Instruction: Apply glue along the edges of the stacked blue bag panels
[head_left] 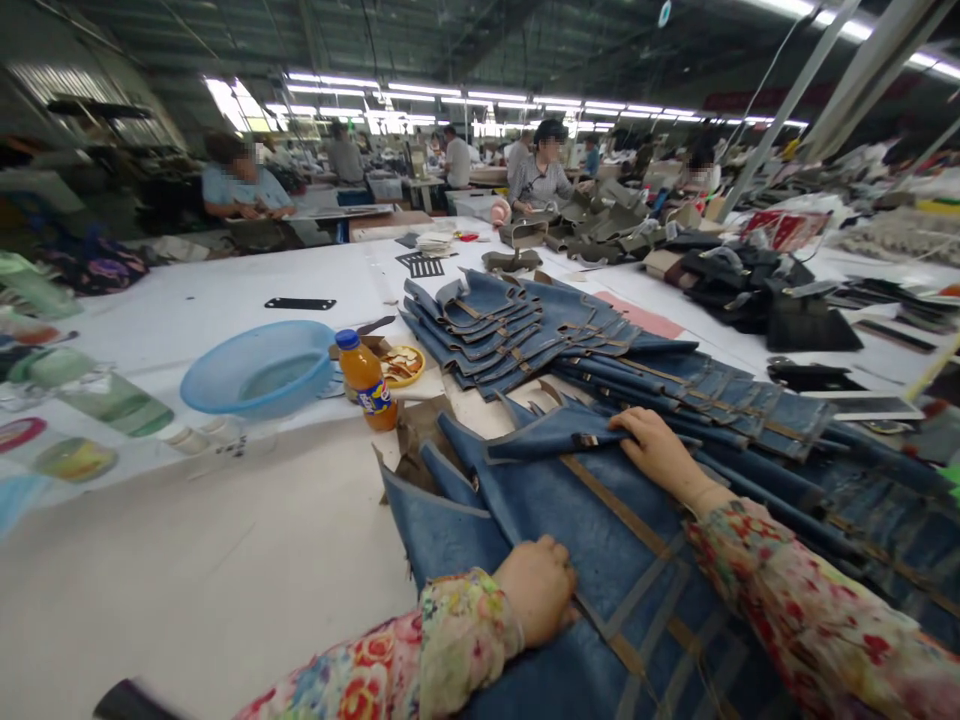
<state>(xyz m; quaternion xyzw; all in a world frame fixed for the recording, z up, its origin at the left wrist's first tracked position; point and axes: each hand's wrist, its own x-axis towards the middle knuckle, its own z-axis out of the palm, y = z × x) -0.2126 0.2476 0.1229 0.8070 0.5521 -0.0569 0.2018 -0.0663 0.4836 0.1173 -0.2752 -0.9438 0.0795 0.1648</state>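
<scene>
Blue leather-like panels with grey edge strips and tan bands lie overlapped in front of me. My left hand (535,590) rests low on the nearest blue panel (540,490), fingers curled down at a seam edge; the fingertips are partly hidden. Farther up and to the right, my right hand (664,450) has its fingers closed over the folded upper edge of that panel, beside a small dark tab (585,440). Beyond both hands, a stack of similar blue pieces (495,330) spreads across the table. Floral sleeves cover both forearms.
Left of the panels stand an orange drink bottle (366,380), a blue plastic basin (259,370) and a small yellow dish (405,365). A green bottle (97,390) lies farther left. Black pieces (772,300) are piled at right. Several people work beyond the table (225,540).
</scene>
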